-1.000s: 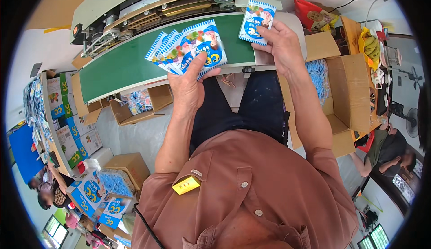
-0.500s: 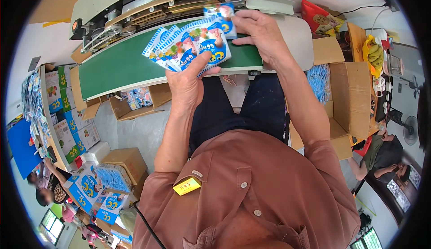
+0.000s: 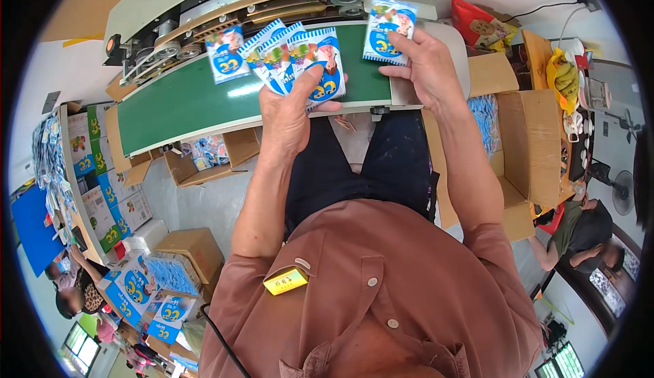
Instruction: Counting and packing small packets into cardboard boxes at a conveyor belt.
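Observation:
My left hand is closed on a fan of several blue-and-white candy packets, the thumb pressing on the front one. They are held above the green conveyor belt. At the belt's right end my right hand pinches a single candy packet between thumb and fingers, its upper edge close to the machine's rollers. Another packet stands apart on the left, at the sealing machine's guide, with no hand touching it.
Below the belt on the left is an open carton with packets in it. A large open carton stands by my right side. Stacked printed boxes line the left. Other people are at both sides of the room.
A packet that was by my right fingers now stands farther left along the machine. My right hand has moved right and holds a single packet. The left hand's fan has shifted slightly.

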The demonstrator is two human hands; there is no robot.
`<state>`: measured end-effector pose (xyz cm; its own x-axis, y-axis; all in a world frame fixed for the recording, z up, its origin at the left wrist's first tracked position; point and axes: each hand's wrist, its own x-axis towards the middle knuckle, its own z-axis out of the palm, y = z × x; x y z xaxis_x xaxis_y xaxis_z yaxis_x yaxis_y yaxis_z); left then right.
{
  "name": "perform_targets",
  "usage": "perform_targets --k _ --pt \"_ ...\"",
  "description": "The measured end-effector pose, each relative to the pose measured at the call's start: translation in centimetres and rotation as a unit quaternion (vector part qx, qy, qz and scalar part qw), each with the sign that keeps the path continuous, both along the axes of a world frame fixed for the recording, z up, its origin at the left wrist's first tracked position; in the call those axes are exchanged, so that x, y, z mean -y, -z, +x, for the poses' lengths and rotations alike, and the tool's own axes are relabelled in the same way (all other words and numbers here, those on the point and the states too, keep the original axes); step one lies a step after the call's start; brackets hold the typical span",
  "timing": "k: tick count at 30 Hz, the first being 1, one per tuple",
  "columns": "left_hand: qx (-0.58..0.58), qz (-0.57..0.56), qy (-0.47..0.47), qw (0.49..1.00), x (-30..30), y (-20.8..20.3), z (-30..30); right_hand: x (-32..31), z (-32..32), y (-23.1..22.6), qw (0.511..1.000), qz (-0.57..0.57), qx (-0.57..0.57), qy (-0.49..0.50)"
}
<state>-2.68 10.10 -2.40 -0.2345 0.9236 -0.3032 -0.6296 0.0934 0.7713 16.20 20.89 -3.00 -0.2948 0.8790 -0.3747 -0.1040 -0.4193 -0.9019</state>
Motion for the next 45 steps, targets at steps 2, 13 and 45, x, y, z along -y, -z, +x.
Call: perform_targets --k 2,13,45 --pt "-0.019 -0.014 -0.015 1.0 0.0 -0.1 -0.5 -0.7 -1.1 0.4 1.0 -0.003 0.007 -0.019" --pt "-0.062 -0.019 -0.034 0.997 -0.9 0.3 0.1 3.0 -3.4 -0.5 0.998 0.0 -0.056 -0.039" --pt "-0.041 -0.023 0.026 0.999 -1.0 0.1 0.5 1.0 0.5 -0.9 0.998 0.008 -0.058 0.007"
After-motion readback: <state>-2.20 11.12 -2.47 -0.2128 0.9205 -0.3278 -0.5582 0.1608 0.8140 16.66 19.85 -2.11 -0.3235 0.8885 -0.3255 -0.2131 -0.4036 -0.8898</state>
